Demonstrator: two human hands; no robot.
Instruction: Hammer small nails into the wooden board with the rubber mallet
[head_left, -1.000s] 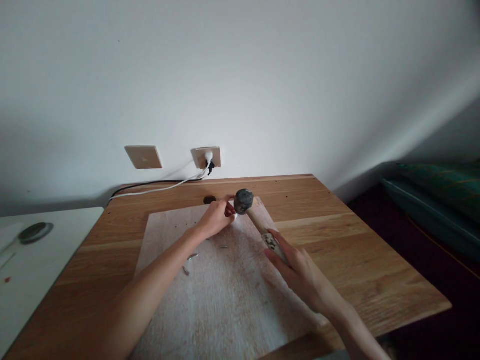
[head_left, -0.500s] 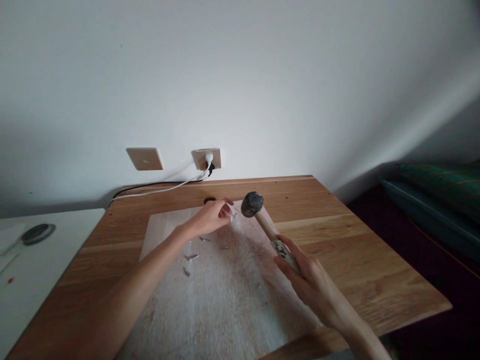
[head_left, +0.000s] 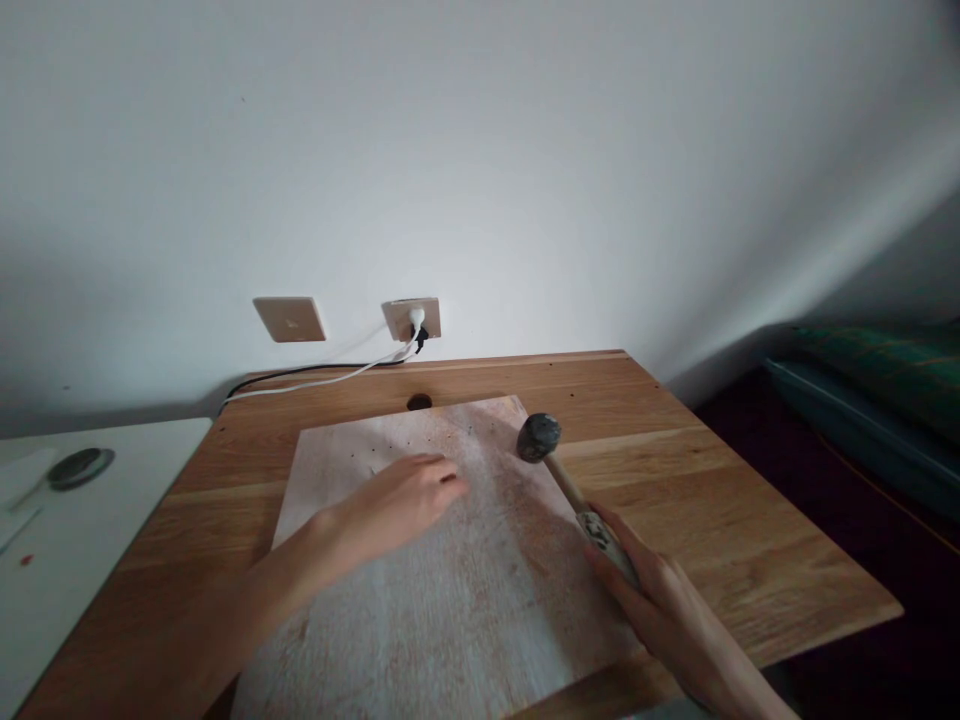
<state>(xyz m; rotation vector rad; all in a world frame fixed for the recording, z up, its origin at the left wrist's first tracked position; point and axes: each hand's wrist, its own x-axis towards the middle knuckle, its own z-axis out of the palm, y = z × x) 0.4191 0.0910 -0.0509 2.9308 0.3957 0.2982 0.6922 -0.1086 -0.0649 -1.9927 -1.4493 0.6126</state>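
Observation:
My right hand (head_left: 660,590) is wrapped round the pale handle of a rubber mallet (head_left: 538,437), whose dark head hangs by the right edge of the whitish board (head_left: 450,620). My left hand (head_left: 420,490) is over the middle of this board, its fingers curled together and pointing down. The fingertips are hidden, so whatever they hold does not show. Several small dark spots (head_left: 429,438) run in a row along the board's far part; whether they are nail heads or holes I cannot make out.
The board lies on a wooden tabletop (head_left: 720,520) against a wall (head_left: 525,200). White and black cables (head_left: 330,380) run from a wall socket (head_left: 412,318) along the back edge. A white surface (head_left: 112,560) with a dark round object (head_left: 79,467) stands at the left.
My left hand has come back from the board's far edge towards me, covering where several small metal nails lay. My right hand and the mallet have shifted right and nearer.

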